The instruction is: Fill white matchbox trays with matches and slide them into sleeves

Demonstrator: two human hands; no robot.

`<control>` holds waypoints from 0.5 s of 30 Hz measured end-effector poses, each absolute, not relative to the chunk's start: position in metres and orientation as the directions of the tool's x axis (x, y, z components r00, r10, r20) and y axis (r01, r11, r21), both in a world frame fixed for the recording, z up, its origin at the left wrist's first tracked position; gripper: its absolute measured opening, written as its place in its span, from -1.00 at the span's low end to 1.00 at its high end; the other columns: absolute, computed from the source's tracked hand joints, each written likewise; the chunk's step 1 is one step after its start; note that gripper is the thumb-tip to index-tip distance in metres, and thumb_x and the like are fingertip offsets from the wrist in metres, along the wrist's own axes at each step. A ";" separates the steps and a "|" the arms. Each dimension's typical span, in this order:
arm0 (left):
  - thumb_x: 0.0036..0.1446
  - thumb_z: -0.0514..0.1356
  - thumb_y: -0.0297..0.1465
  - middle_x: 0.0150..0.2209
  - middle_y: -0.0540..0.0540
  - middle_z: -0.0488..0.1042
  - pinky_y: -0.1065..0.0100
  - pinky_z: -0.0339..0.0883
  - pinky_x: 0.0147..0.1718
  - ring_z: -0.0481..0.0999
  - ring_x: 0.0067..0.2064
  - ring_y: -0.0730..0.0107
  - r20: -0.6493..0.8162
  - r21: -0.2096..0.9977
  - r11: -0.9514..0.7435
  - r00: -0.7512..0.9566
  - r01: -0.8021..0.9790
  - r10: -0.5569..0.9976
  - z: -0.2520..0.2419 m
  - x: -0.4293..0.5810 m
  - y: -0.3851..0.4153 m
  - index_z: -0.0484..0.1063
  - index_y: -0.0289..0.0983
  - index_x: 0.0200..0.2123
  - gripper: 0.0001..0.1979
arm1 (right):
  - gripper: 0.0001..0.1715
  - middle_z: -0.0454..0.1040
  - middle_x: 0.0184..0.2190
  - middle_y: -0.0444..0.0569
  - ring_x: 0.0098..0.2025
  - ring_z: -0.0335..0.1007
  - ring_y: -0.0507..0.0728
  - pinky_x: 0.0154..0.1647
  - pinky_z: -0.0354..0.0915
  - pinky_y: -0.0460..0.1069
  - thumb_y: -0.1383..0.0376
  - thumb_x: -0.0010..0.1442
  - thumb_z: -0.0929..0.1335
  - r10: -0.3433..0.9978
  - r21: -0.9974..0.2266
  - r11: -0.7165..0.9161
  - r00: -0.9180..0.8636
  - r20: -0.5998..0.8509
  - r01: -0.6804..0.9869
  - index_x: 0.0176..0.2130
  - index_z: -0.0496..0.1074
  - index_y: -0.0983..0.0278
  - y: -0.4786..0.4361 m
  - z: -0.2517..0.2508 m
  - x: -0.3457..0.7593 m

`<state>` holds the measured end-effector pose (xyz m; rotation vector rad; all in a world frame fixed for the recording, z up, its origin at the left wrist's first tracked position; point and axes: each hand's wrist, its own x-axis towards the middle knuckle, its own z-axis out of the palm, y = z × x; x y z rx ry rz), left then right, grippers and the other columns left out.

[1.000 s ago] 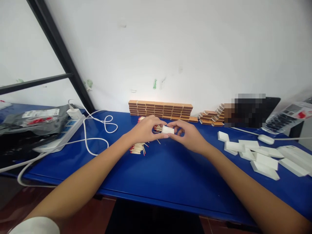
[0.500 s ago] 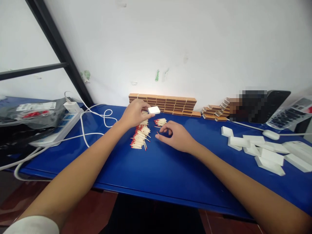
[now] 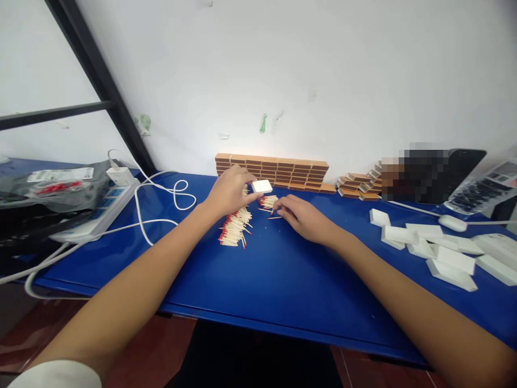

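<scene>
My left hand [image 3: 232, 191] holds a small white matchbox tray [image 3: 262, 186] between thumb and fingers, raised over the matches. Beneath and in front of that hand lies a long pile of red-tipped matches [image 3: 235, 229], partly covered by it. A smaller match pile [image 3: 266, 201] sits just beyond the tray, to its right. My right hand [image 3: 301, 216] is low at the table beside this smaller pile, its fingers curled together in a pinch. A single match [image 3: 274, 217] sticks out at its fingertips.
Brown matchbox sleeves [image 3: 278, 172] are stacked in rows against the wall, with more sleeves [image 3: 355, 183] piled to the right. Several white trays [image 3: 450, 258] lie on the blue table [image 3: 258, 291] at right. A power strip [image 3: 97, 210] and white cables [image 3: 139, 215] occupy the left.
My right hand has moved slightly right and forward, and its fingers have come down by the smaller pile. The left hand with the tray has shifted slightly right.
</scene>
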<state>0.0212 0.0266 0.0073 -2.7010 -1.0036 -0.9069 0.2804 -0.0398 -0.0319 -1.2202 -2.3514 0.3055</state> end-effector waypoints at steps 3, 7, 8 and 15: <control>0.27 0.38 -0.19 -0.17 -0.16 0.58 0.11 0.36 -0.03 0.47 -0.06 0.07 0.569 0.085 -0.783 0.615 0.616 0.545 0.007 0.024 0.024 0.58 -0.24 -0.11 -0.74 | -0.71 0.41 -0.12 0.03 -0.20 0.41 0.16 -0.11 0.32 0.05 0.30 0.49 0.20 0.799 -0.352 0.598 -0.504 0.327 0.720 0.04 0.45 0.17 -0.035 -0.036 0.280; 0.28 0.36 -0.20 -0.18 -0.17 0.58 0.09 0.35 -0.03 0.46 -0.07 0.06 0.563 0.075 -0.792 0.629 0.606 0.535 0.008 0.025 0.022 0.58 -0.25 -0.13 -0.76 | -0.83 0.41 -0.17 0.01 -0.26 0.38 0.14 -0.20 0.28 0.02 0.30 0.44 0.29 0.824 -0.353 0.561 -0.465 0.325 0.749 -0.09 0.48 0.20 -0.028 -0.038 0.278; 0.28 0.36 -0.20 -0.18 -0.18 0.58 0.10 0.35 -0.03 0.46 -0.07 0.06 0.562 0.072 -0.792 0.631 0.606 0.535 0.008 0.025 0.022 0.58 -0.25 -0.12 -0.75 | -0.86 0.41 -0.19 0.00 -0.26 0.38 0.14 -0.21 0.27 0.01 0.29 0.43 0.30 0.830 -0.360 0.553 -0.455 0.323 0.752 -0.14 0.47 0.21 -0.027 -0.038 0.278; 0.30 0.36 -0.21 -0.16 -0.17 0.58 0.11 0.35 -0.03 0.47 -0.07 0.06 0.568 0.040 -0.792 0.638 0.609 0.520 0.008 0.026 0.021 0.58 -0.27 -0.09 -0.74 | -0.83 0.45 -0.19 0.04 -0.25 0.39 0.16 -0.18 0.28 0.04 0.26 0.44 0.27 0.848 -0.356 0.530 -0.467 0.251 0.770 -0.20 0.42 0.22 -0.031 -0.034 0.286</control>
